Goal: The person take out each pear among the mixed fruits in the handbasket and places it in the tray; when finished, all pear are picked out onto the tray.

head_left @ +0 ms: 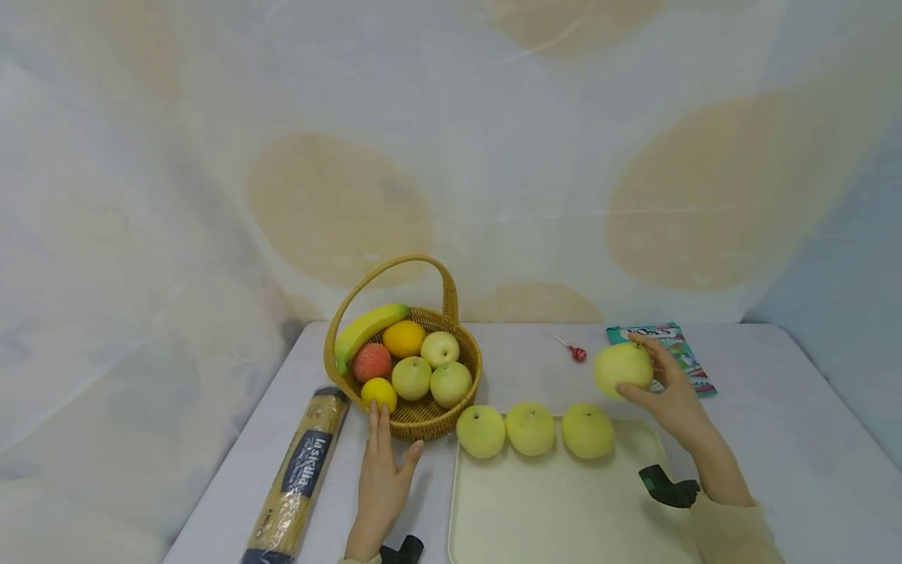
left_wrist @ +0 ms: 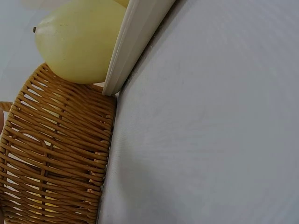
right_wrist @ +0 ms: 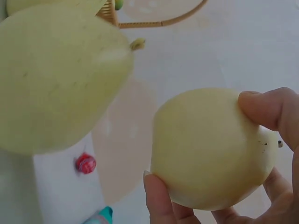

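Observation:
In the head view my right hand (head_left: 672, 399) holds a round, pale-yellow pear (head_left: 623, 370) above the table, beyond the tray's far right corner. Thumb and fingers curl round the same pear (right_wrist: 212, 149) in the right wrist view, its short stem facing the palm side. Along the far edge of the cream tray (head_left: 557, 517) sit three more such pears (head_left: 532, 428) in a row. My left hand (head_left: 384, 478) has its fingers straight, fingertips right at the front rim of the wicker basket (head_left: 423, 429), by a yellow fruit (head_left: 379, 393).
Inside the basket are a banana (head_left: 369, 329), an orange (head_left: 404, 339), a red fruit (head_left: 372, 363) and several small green fruits (head_left: 412, 378). A pasta pack (head_left: 299, 478) lies at left. A red lollipop (head_left: 578, 354) and a teal snack bag (head_left: 694, 368) lie at the back right.

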Demonstrator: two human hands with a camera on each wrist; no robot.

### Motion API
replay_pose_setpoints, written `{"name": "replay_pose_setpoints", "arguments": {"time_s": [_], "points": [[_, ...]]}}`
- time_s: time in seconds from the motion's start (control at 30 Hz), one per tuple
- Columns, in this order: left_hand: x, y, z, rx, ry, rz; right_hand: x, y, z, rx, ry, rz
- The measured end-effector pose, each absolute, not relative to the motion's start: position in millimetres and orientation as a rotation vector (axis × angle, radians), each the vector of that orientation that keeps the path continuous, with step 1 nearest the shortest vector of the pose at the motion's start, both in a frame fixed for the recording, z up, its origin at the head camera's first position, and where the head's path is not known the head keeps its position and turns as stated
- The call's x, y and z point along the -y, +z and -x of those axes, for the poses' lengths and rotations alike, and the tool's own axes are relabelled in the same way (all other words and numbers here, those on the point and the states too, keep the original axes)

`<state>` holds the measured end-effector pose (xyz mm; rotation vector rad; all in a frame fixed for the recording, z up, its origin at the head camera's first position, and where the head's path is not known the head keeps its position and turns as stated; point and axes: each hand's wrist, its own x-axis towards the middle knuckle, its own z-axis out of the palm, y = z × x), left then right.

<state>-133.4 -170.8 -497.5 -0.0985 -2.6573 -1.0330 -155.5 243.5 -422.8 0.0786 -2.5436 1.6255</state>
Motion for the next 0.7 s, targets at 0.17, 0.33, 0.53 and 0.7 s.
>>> {"name": "replay_pose_setpoints", "arguments": {"time_s": [0.17, 0.33, 0.53, 0.7], "points": [[171.8, -498.9, 134.3, 2.657, -1.031, 0.099, -251.2, -432.5, 148.8, 2.545, 1.615, -0.065], [171.5, -500.6, 134.4, 2.649, -1.033, 0.102, -256.6, -440.1, 141.6, 2.569, 1.603, -0.052], [169.8, -501.2, 134.1, 2.627, -1.025, 0.124, -263.8, -449.2, 130.2, 2.688, 1.569, 0.01], [169.2, -500.8, 133.9, 2.616, -1.019, 0.117, -268.3, -454.0, 125.3, 2.736, 1.577, -0.028]]}}
